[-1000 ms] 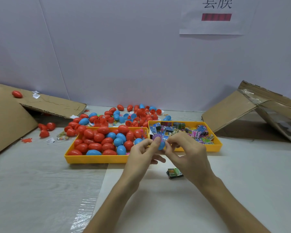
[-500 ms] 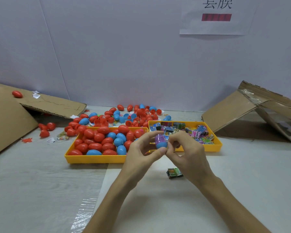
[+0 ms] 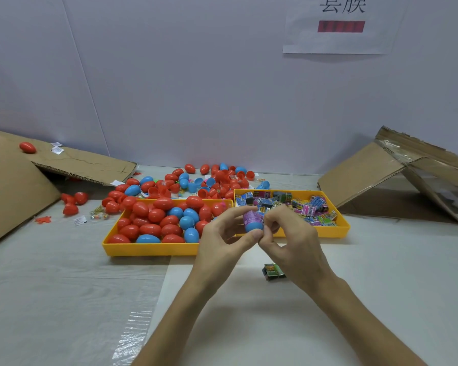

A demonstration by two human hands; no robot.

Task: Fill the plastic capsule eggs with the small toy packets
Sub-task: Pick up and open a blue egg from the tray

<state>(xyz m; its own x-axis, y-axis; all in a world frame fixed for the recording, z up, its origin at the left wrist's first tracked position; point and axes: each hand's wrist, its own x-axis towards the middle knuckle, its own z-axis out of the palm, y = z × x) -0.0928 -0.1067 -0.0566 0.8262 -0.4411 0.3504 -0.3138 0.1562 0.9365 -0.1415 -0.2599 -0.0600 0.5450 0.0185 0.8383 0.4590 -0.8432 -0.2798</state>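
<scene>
Between thumb and fingers, my left hand [image 3: 222,239] pinches a blue egg half [image 3: 254,225] with a purple toy packet [image 3: 250,215] sticking out of its top. My right hand [image 3: 291,239] is curled against the right side of the same egg half, fingertips on the packet. Both hands hover in front of two yellow trays. The left tray [image 3: 148,248] holds red and blue capsule eggs [image 3: 154,223]. The right tray [image 3: 341,229] holds several small printed toy packets [image 3: 302,207]. One green packet [image 3: 273,272] lies on the table under my right wrist.
Loose red and blue eggs and egg halves [image 3: 209,180] are scattered behind the trays. Cardboard sheets lean at the left [image 3: 16,186] and right [image 3: 381,170]. A white wall stands behind, and a white cloth covers the table.
The purple packet now stands out of the blue egg half; the hands have lifted slightly and turned the egg half upright between them.
</scene>
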